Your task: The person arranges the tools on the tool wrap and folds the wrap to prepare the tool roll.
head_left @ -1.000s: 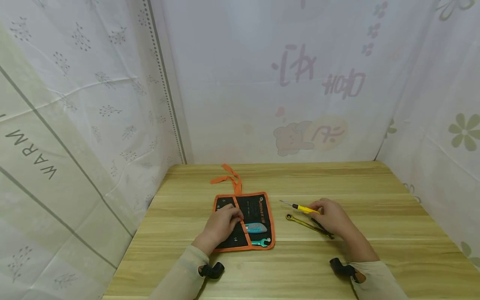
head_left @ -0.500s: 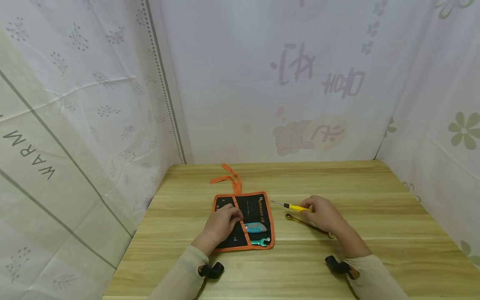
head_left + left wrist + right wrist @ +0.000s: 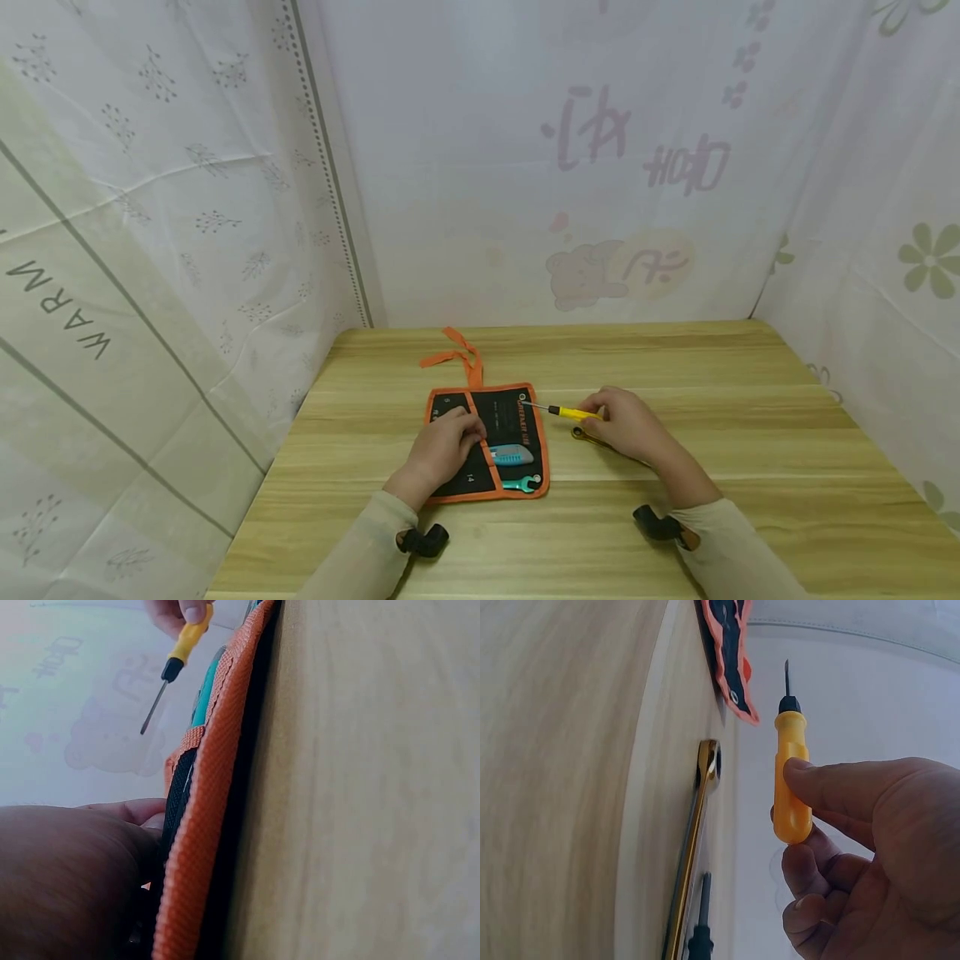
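Observation:
A black tool pouch with orange trim lies spread on the table. My left hand lies over its pocket side and pinches the pocket's edge band; part of this grip is hidden. My right hand holds a yellow screwdriver by the handle between thumb and fingers. The screwdriver's metal tip points left, over the pouch's right edge in the head view. A teal utility knife and a green wrench stick out of the pouch's pockets.
Beneath my right hand lies a gold ratchet wrench, partly covered in the head view. Beside it is a dark tool with a thin shaft. Orange tie straps stretch from the pouch's far edge. Printed curtains surround the table.
My right hand has moved left with the screwdriver, from above the wrench's far end to the pouch's right edge. My left hand has stayed put on the pouch.

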A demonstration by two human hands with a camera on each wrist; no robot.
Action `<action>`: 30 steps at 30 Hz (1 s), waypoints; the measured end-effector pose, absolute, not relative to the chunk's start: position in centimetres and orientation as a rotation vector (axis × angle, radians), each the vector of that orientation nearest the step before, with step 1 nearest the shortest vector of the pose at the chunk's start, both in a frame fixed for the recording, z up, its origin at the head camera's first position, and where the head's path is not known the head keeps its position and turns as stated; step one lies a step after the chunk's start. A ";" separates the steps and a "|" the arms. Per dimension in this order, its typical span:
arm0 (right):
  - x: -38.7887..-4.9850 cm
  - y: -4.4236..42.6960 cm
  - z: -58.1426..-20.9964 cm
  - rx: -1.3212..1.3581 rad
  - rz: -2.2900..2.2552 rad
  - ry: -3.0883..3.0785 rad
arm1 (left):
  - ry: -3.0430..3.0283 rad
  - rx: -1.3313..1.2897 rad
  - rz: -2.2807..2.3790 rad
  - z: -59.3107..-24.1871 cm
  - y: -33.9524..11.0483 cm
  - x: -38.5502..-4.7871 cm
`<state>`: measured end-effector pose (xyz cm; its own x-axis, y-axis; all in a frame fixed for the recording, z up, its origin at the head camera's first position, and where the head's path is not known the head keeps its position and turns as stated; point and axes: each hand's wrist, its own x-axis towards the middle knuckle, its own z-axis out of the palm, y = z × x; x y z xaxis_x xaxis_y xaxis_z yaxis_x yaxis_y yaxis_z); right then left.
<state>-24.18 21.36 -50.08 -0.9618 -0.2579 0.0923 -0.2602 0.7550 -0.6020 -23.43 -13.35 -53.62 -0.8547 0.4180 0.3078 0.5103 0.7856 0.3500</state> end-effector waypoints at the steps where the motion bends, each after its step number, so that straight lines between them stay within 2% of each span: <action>1: -24.2 21.2 -50.1 0.435 1.014 -2.938 | -2.762 -0.728 -0.634 -53.6 -13.3 -23.4; 30: -24.9 18.3 -50.5 0.428 1.100 -2.981 | -2.757 -0.722 -0.643 -53.6 -13.4 -23.4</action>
